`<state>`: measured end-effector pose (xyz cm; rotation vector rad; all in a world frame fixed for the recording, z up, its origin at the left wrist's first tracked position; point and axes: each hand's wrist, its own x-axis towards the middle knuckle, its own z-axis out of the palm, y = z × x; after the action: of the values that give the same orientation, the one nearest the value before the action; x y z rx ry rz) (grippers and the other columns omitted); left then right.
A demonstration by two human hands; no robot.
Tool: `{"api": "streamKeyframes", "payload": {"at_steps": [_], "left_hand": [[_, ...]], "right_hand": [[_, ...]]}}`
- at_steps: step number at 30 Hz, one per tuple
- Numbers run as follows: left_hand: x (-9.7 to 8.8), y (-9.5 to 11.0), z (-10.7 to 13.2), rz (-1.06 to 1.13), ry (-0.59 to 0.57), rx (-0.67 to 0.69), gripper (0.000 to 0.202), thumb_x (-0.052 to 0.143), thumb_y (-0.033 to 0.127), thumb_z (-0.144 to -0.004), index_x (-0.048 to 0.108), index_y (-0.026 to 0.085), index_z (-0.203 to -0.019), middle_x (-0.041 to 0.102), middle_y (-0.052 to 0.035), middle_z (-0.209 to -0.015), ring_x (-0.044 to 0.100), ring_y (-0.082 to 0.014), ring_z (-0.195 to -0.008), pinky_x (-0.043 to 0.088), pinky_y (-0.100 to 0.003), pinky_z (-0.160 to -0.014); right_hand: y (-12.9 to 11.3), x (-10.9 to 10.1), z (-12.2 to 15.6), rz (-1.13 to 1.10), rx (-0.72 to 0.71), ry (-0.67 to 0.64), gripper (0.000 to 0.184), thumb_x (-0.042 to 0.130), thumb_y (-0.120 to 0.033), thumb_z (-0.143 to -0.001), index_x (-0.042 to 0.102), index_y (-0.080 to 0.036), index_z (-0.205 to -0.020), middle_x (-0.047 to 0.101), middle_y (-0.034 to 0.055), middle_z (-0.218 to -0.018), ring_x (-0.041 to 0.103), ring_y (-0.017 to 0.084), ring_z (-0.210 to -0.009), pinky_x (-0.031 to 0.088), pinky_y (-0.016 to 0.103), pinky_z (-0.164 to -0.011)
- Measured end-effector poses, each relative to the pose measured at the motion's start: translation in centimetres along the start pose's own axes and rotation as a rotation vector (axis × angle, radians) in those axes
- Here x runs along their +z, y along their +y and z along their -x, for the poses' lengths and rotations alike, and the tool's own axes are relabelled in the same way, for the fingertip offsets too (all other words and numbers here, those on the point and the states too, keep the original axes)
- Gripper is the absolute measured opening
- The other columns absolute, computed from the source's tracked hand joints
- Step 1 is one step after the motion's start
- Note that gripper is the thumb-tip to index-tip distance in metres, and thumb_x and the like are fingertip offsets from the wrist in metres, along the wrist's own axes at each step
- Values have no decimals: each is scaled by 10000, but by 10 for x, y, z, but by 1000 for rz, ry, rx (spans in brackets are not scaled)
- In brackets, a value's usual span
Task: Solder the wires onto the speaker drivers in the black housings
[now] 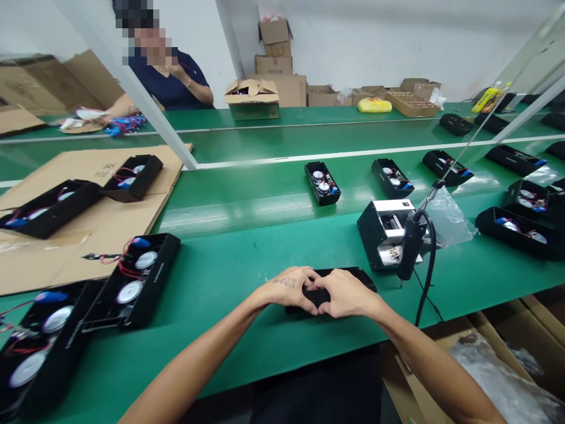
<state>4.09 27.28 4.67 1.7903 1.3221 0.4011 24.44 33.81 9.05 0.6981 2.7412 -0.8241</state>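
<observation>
My left hand [289, 288] and my right hand [346, 292] meet fingertip to fingertip on the green belt, both pinching a small black part [318, 297]. Beneath and behind them lies a long black plastic housing [348, 275], mostly hidden by my hands. To the right, a black electric screwdriver [411, 244] hangs on a cable beside a black and silver unit [386, 232]. Two open black housings with round white-faced speakers and red and blue wires [132, 280] lie to my left.
More open black housings [322, 182] stand along the green conveyor belt [247, 259]. A cardboard sheet [88, 194] lies at left, and a plastic bag [448, 218] lies at right. A co-worker [170, 82] sits across the belt, with stacked cartons [273, 65] behind.
</observation>
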Motion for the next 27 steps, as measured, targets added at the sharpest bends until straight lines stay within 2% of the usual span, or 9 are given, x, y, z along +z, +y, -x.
{"api": "streamKeyframes", "payload": {"at_steps": [9,12,15,17,19,21,23,25,27], "left_hand": [[-1,4,2,45,2,42,453,878,593,-766,704,216,-584,785,-14,-1237,747,-243,-1059,541,-309,-813],[2,2,3,0,23,65,426,887,575,-786,726,224,-607,791,-8,-1230,741,-268,-1135,550,-338,-944],[9,1,8,-68,69,75,331,918,524,-784,776,245,-677,789,-12,-1280,663,-341,-1347,494,-434,-1141],[20,0,16,-112,98,77,241,953,457,-758,809,266,-734,783,-15,-1309,580,-389,-1459,422,-534,-1231],[37,-1,26,-203,143,117,179,974,389,-742,828,290,-775,780,-12,-1324,514,-422,-1519,351,-626,-1274],[57,-3,37,-346,214,185,156,970,337,-753,831,298,-810,774,-6,-1338,470,-432,-1551,305,-670,-1290],[75,-7,46,-478,285,252,168,962,329,-759,821,286,-840,763,-5,-1359,440,-434,-1569,289,-672,-1297],[87,-10,51,-546,319,278,193,953,335,-758,807,274,-868,743,-8,-1395,401,-436,-1590,263,-662,-1311],[93,-13,54,-577,328,287,205,945,339,-759,793,268,-877,729,-6,-1419,370,-439,-1607,241,-655,-1319]], "right_hand": [[3,12,-2,40,-16,28,410,811,-326,-812,843,-272,-1218,839,56,-810,790,297,-800,459,337,-708],[2,15,-1,34,-9,37,401,826,-308,-814,835,-281,-1213,832,51,-809,793,301,-828,477,344,-729],[3,19,14,2,-61,96,369,832,-270,-850,805,-256,-1218,831,51,-860,791,293,-890,521,383,-846],[11,22,31,-112,-145,254,368,815,-267,-891,762,-248,-1255,837,67,-1026,778,280,-1004,538,413,-955],[26,26,51,-245,-139,606,346,763,-289,-950,712,-254,-1291,796,91,-1193,742,273,-1106,556,421,-989],[48,29,67,-265,43,1086,354,716,-329,-993,664,-243,-1332,733,129,-1259,702,291,-1133,575,443,-958],[75,30,75,-180,311,1441,473,713,-400,-996,604,-207,-1414,657,184,-1336,665,327,-1161,569,492,-955],[102,28,75,-157,479,1507,623,704,-499,-978,554,-155,-1476,584,242,-1437,632,371,-1237,543,553,-1017],[124,26,73,-260,545,1383,604,667,-572,-969,611,-148,-1396,642,235,-1375,660,376,-1201,538,573,-1031]]}}
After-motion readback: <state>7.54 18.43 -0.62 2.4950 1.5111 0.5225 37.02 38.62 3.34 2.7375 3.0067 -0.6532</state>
